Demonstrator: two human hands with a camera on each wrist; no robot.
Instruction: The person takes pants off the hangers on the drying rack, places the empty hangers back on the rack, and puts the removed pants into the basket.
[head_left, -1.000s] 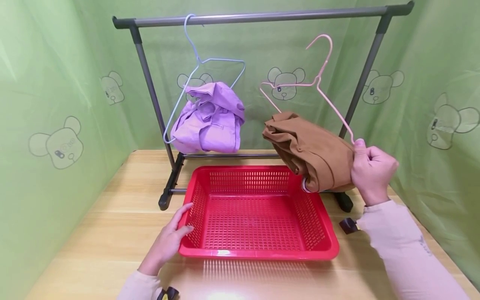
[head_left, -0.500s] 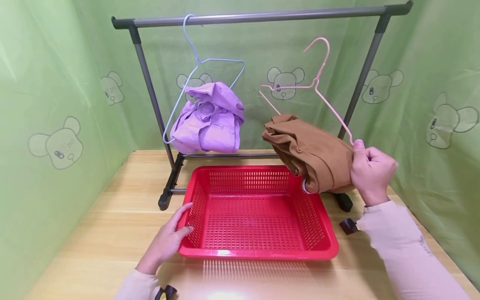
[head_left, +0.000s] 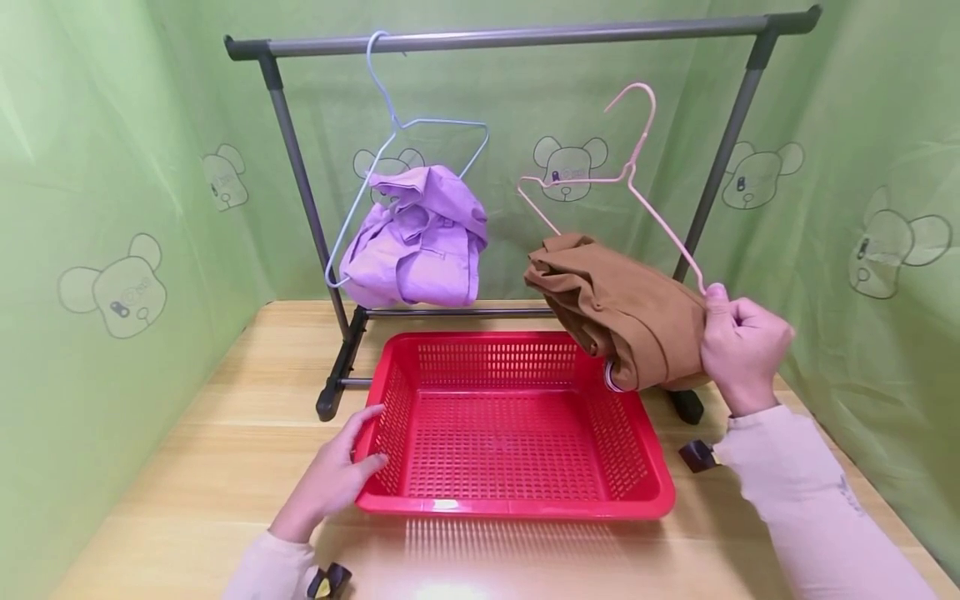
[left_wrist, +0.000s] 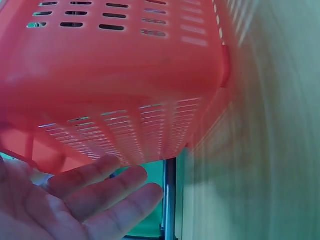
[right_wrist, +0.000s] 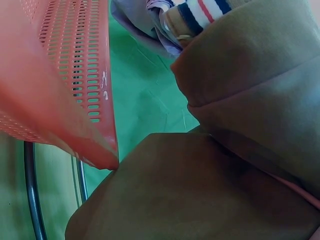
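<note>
My right hand (head_left: 747, 354) grips the lower right corner of a pink wire clothes hanger (head_left: 666, 223), its hook above and off the rail. Folded brown trousers (head_left: 637, 312) hang over the hanger's bar beside the fist, above the right rim of a red plastic basket (head_left: 517, 508). Striped trim shows on the brown trousers (right_wrist: 245, 100) in the right wrist view. My left hand (head_left: 333, 475) rests at the basket's left rim, thumb and forefinger touching it. In the left wrist view, the other fingers (left_wrist: 125, 210) stretch out loosely beside the basket wall.
A grey clothes rack (head_left: 517, 38) stands behind the basket on the wooden table (head_left: 202, 467). On its rail hangs a blue hanger (head_left: 352, 212) with a folded purple garment (head_left: 427, 250). Green curtains (head_left: 105, 208) with bear drawings surround the table.
My right hand, with the pink hanger and brown trousers, has sunk slightly and drifted a little left. My left hand stays at the basket's rim.
</note>
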